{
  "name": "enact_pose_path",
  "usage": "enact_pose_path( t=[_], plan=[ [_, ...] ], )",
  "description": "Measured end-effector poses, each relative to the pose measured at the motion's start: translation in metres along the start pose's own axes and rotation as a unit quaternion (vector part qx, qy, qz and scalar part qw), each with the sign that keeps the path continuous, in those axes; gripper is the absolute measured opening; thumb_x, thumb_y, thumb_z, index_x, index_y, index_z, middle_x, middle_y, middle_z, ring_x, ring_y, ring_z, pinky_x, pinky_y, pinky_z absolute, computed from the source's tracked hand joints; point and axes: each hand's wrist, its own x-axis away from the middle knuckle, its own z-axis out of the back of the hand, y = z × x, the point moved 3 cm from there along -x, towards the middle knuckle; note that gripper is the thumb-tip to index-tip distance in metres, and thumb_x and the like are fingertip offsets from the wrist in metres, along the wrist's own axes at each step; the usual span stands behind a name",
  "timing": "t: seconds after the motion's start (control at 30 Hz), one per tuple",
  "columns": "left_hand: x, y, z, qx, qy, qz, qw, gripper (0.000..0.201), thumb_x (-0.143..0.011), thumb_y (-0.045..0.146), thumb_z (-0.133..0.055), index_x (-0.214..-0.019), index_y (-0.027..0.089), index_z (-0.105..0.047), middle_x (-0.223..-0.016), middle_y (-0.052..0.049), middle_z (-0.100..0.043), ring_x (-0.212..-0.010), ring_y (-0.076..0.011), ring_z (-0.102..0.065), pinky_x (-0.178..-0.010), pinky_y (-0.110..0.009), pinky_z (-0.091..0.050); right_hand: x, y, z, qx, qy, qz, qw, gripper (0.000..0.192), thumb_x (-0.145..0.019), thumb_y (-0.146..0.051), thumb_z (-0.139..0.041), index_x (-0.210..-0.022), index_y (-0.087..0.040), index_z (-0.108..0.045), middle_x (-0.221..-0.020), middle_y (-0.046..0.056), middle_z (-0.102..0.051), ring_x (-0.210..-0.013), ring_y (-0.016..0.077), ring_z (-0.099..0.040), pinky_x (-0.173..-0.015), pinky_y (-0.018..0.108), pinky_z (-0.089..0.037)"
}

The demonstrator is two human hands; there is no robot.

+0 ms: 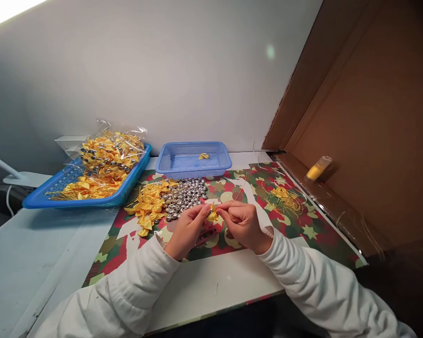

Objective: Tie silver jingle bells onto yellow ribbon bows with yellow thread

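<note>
Pinching one yellow bow (212, 215) between them, left hand (187, 230) and right hand (244, 224) meet just below the silver bells (184, 197).

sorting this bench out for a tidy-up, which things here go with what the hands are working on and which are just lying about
In use:
- yellow bow, pinched between left hand and right hand
- loose bow pile
- silver bell pile
- small blue basket holding one bow
- blue tray of bagged bows

Lying about:
- yellow bottle
- thread scraps
- cardboard panel
</note>
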Motion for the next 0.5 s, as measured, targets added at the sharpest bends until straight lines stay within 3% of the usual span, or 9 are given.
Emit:
enact_pose_path(
  t=[0.17,0.37,0.5],
  plan=[
    [0.0011,-0.0024,-0.002,0.059,-0.015,0.026,0.998,0.04,-0.074,0.053,-0.067,-0.066,0.014,-0.06,-0.058,0.004,-0.048,-0.054,-0.0082,-0.041,-0.051,-0.019,-0.038,0.0005,-0.0023,0.001,0.03,0.01,0.045,0.998,0.049,-0.087,-0.015,-0.055,-0.045,-0.02,-0.032,-0.077,0.008,-0.072,-0.068,0.0181,-0.068,-0.055,0.029,-0.051],
    [-0.0004,-0.0075,-0.0022,0.193,-0.054,0.085,0.976,0.032,-0.071,0.043,-0.075,-0.087,0.017,-0.066,-0.083,0.0,-0.061,-0.069,-0.0108,-0.056,-0.066,-0.025,-0.053,-0.0008,-0.0072,0.006,0.071,0.027,0.158,0.985,0.045,-0.085,-0.008,-0.057,-0.046,-0.017,-0.035,-0.085,0.008,-0.072,-0.071,0.0145,-0.064,-0.063,0.03,-0.052],
    [-0.0001,-0.0027,0.0029,0.114,-0.054,0.013,0.992,0.025,-0.076,0.041,-0.071,-0.08,0.017,-0.067,-0.081,0.0,-0.062,-0.072,-0.0115,-0.057,-0.066,-0.023,-0.052,-0.0022,-0.0086,0.0077,0.078,0.019,0.206,0.975,0.042,-0.084,-0.005,-0.058,-0.047,-0.017,-0.042,-0.085,0.006,-0.07,-0.072,0.0143,-0.061,-0.065,0.031,-0.051]
  ],
)
